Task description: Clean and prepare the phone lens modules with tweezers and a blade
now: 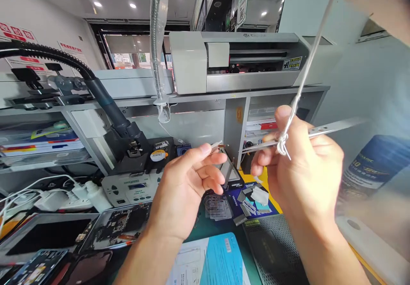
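Note:
My left hand [179,195] is raised over the bench, thumb and forefinger pinched on a small white piece with an orange-brown strip [221,145] at its end. What kind of part it is, I cannot make out. To the right, my right hand [304,174] is closed around metal tweezers [329,128]. Their tips point left toward the small piece, apart from it. In front of the right hand's fingers hangs a knotted white cord [301,84], partly covering them.
On the bench lie a blue-and-white sheet [224,259], razor blades and scraps on a purple pad [270,210], and opened phones [41,268] at left. A black jointed lamp arm [105,101] and a clear-wrapped hose [156,41] reach in. A blue-labelled tub [374,161] stands right.

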Available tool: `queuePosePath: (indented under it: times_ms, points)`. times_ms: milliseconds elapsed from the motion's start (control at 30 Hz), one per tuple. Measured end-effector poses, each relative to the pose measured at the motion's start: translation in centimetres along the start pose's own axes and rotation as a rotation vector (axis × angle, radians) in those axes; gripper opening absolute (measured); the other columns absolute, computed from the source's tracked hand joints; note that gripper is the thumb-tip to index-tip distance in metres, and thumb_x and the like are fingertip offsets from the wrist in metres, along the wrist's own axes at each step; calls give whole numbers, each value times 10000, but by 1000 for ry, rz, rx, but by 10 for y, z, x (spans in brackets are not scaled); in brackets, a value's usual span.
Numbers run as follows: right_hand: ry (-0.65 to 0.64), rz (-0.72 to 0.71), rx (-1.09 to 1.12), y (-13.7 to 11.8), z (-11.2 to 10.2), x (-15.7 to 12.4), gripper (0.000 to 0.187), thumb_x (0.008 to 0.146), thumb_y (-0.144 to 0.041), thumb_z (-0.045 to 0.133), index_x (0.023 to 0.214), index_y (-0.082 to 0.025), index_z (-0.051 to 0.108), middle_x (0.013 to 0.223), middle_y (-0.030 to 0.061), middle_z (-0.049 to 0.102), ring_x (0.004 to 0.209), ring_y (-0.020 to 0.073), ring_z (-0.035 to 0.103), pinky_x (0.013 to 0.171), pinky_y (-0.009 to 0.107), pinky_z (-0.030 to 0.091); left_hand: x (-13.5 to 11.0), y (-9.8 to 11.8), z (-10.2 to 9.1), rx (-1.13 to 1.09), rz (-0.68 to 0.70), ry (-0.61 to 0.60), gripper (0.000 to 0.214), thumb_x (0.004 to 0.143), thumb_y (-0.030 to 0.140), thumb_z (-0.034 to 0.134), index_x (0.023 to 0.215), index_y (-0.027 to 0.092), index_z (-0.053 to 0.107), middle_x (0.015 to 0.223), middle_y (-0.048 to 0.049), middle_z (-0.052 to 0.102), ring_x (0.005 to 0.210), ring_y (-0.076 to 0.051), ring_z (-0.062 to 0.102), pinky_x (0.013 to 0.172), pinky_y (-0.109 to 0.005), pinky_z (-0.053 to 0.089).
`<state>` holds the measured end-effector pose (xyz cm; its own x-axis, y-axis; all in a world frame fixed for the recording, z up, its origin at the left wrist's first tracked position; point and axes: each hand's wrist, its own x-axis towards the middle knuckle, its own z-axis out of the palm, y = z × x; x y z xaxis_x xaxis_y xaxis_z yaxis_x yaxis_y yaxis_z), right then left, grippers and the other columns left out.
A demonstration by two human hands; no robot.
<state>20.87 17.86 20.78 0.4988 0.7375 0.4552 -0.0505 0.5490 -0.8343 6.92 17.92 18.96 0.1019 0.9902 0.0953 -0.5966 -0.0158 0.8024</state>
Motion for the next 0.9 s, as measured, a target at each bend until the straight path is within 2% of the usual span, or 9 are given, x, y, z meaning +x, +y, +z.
queuePosePath:
  times_ms: [133, 233, 367, 433, 533, 600, 667, 767, 900]
  points:
    - [-15, 4, 97, 11, 3, 4, 420, 823, -531, 776, 593, -227, 600, 416, -58, 534, 296, 128, 497, 304, 257, 395, -1, -2, -17, 21, -7, 92, 159, 787, 267, 764, 806, 110, 746, 792, -82, 781, 489, -112, 616, 449, -214, 513]
    - [-139, 54, 27, 20, 9, 6, 433, 841, -561, 737, 616, -220, 593, 417, -55, 528, 300, 127, 496, 322, 249, 388, -14, -15, -42, 110, -53, 130, 209, 778, 287, 771, 839, 89, 748, 809, -99, 779, 511, -117, 619, 456, -225, 510]
    - [-450, 147, -446, 38, 2, 9, 535, 981, -651, 410, 696, -220, 548, 451, -54, 502, 373, 121, 503, 414, 245, 399, -35, -38, -81, 184, -78, 200, 246, 797, 328, 777, 847, 91, 734, 824, -98, 777, 543, -124, 617, 474, -237, 503]
    - [-551, 204, -619, 48, -16, 9, 570, 962, -650, 450, 597, -217, 512, 384, -70, 385, 344, 106, 401, 417, 251, 339, -41, -46, -94, 191, -111, 202, 232, 804, 308, 782, 830, 84, 729, 832, -101, 776, 558, -120, 625, 492, -231, 506]
    - [-588, 255, -909, 62, -59, -2, 596, 882, -599, 629, 486, -236, 371, 391, -75, 331, 373, 87, 312, 430, 261, 246, -46, -55, -101, 176, -177, 174, 233, 803, 289, 791, 844, 68, 730, 846, -117, 777, 557, -115, 627, 490, -219, 499]
    - [-578, 267, -1120, 70, -89, -17, 594, 889, -501, 669, 462, -238, 351, 406, -64, 328, 419, 104, 360, 468, 272, 280, -48, -58, -101, 152, -219, 153, 233, 807, 282, 788, 867, 66, 723, 856, -124, 777, 555, -114, 629, 487, -216, 498]
    - [-581, 300, -1324, 75, -115, -33, 517, 898, -408, 702, 494, -217, 442, 471, -36, 439, 498, 130, 471, 526, 280, 376, -49, -61, -101, 125, -253, 143, 230, 817, 273, 778, 897, 68, 711, 860, -123, 775, 553, -111, 631, 487, -212, 501]
    - [-633, 371, -1562, 81, -141, -50, 270, 962, -393, 679, 837, -154, 660, 806, 8, 669, 724, 147, 643, 710, 319, 543, -47, -67, -104, 91, -303, 146, 218, 829, 250, 755, 926, 63, 699, 852, -125, 772, 540, -106, 634, 473, -203, 502]
    - [-711, 394, -1707, 85, -145, -52, 281, 992, -384, 653, 1161, -161, 673, 1154, 80, 697, 985, 209, 692, 869, 416, 587, -44, -75, -111, 60, -354, 160, 198, 841, 243, 720, 920, 61, 708, 836, -132, 774, 509, -114, 636, 435, -210, 508]
